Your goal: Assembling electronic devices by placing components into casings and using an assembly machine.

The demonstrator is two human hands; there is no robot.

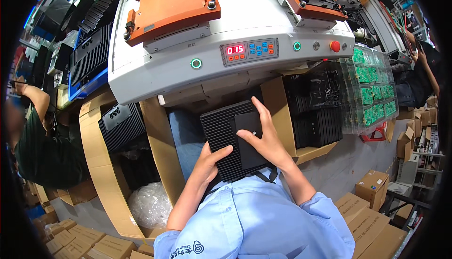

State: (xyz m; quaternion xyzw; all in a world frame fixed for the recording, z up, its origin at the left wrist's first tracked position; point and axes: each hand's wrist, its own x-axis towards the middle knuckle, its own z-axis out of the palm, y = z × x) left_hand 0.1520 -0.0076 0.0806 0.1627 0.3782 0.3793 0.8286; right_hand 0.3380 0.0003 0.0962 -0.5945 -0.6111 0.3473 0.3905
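Note:
A black finned heat-sink housing [218, 129] is tilted in front of my chest, above my lap. My left hand [209, 161] grips its lower left side, with the thumb lying across the fins. On the right, my right hand [266, 136] wraps round the edge, its thumb pressing on a smooth black raised panel [246, 154]. One small screw head shows on that panel. The fingers under the housing are mostly hidden, and so is its underside.
Ahead stands a white machine [155, 70] with orange fixtures [176, 7], lit buttons and a red knob [334, 46]. Cardboard boxes flank me: the left one [101, 165] holds a finned housing, the right one black parts. Green circuit boards [376, 89] sit in clear trays. Co-workers are at both sides.

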